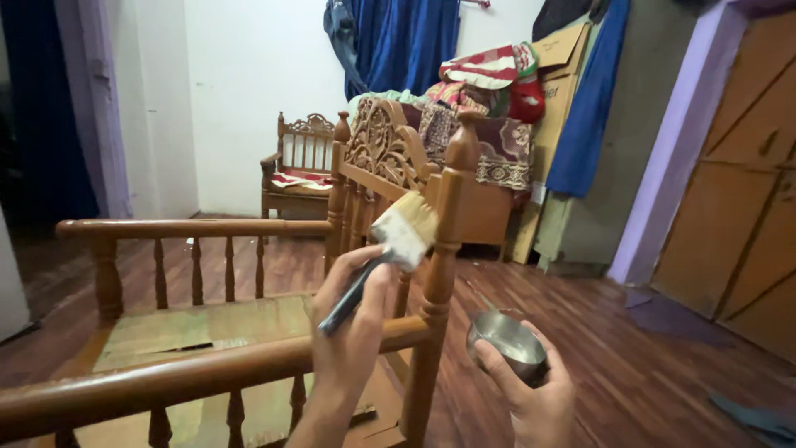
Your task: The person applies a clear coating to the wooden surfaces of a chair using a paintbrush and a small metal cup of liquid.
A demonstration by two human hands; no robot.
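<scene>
My left hand (352, 332) grips the dark handle of a wide paintbrush (404, 231). Its pale bristles rest against the turned back post (444, 249) of a carved wooden chair (207, 228). My right hand (535, 394) holds a small steel bowl (506, 342) low, to the right of that post. The chair has spindle armrests, a carved backrest (381, 149) and a seat covered with cardboard (199, 328). What is in the bowl cannot be made out.
A second carved wooden chair (298, 170) stands by the white back wall. Behind it, a furniture piece is piled with cloths and bags (485, 99). Blue curtains (406, 41) hang above. A wooden cupboard (742, 191) stands at the right on the dark wood floor (630, 348).
</scene>
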